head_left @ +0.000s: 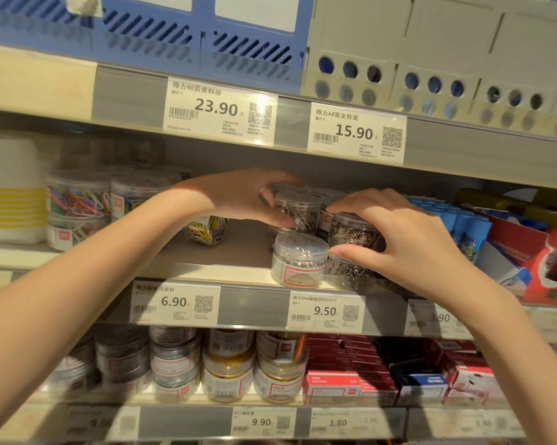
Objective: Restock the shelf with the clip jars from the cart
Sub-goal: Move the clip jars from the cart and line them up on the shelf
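Both forearms reach to the middle shelf. Left hand curls its fingers round a silver clip jar on the back stack. Right hand pinches a second jar, thumb below, fingers narrowly spread above. One third jar stands free at the shelf's front edge. Two colored-clip jars are stacked at left.

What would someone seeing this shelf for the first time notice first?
Two bare arms reach into the middle shelf, where the left hand grips a rear jar of silver clips and the right hand holds a stacked jar beside it. A lone front jar stands at the shelf edge, above the 9.50 price tag.
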A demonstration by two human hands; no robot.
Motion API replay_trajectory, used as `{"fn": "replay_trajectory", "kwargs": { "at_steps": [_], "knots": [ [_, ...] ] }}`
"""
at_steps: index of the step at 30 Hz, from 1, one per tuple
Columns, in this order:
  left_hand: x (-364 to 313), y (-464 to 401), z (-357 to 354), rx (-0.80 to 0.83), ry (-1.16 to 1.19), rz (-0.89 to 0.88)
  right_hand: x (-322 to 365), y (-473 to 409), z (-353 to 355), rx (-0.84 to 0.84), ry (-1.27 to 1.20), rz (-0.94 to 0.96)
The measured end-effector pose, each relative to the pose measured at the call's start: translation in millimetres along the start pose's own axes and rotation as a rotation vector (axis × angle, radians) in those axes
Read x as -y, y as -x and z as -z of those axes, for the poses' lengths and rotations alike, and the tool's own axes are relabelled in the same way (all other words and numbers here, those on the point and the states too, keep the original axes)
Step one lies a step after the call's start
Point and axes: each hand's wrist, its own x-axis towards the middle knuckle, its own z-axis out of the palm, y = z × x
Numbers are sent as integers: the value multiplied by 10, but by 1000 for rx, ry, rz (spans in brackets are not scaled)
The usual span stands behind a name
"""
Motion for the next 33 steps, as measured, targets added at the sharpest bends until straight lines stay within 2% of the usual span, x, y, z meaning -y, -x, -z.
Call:
{"fn": "replay_trajectory", "kwargs": {
  "at_steps": [6,14,22,26,33],
  "knots": [
    [29,185,88,-118,-51,-13,72,-4,143,32,-131,46],
    [172,805,85,-310,54,-45,358,-227,179,-43,-222,102],
    [422,1331,-48,-374,-19,-90,1021,-710,1,123,-304,230],
    [553,1478,-53,-402,-21,-81,1227,-963,-92,217,-293,200],
    [643,1556,-66,-420,-140,23,1255,-1052,-300,247,-390,183]
  ]
}}
